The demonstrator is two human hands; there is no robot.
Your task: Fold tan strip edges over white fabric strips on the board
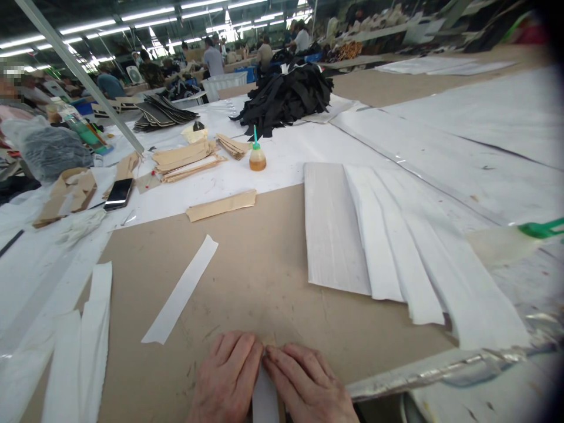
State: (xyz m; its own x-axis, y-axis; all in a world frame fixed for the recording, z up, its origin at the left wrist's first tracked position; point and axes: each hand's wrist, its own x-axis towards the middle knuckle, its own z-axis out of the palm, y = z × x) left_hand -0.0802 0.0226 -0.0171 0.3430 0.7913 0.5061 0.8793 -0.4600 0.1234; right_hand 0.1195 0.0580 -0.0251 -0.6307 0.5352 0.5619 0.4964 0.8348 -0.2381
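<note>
At the bottom middle, both my hands press on a narrow white strip (265, 399) lying on the brown board (264, 258). My left hand (227, 379) lies flat with fingers together on the strip's left side. My right hand (308, 385) lies flat on its right side, fingertips meeting the left hand's at the strip's top end. Another white strip (180, 291) lies loose on the board to the upper left. Overlapping white strips (396, 247) fan out to the right.
A small glue bottle (257, 157) with a green nozzle stands further back. Tan strips (221, 205) and stacks (185, 160), a phone (118, 192), and a black fabric heap (288, 97) lie beyond. More white strips (79, 352) sit at left. People work in the background.
</note>
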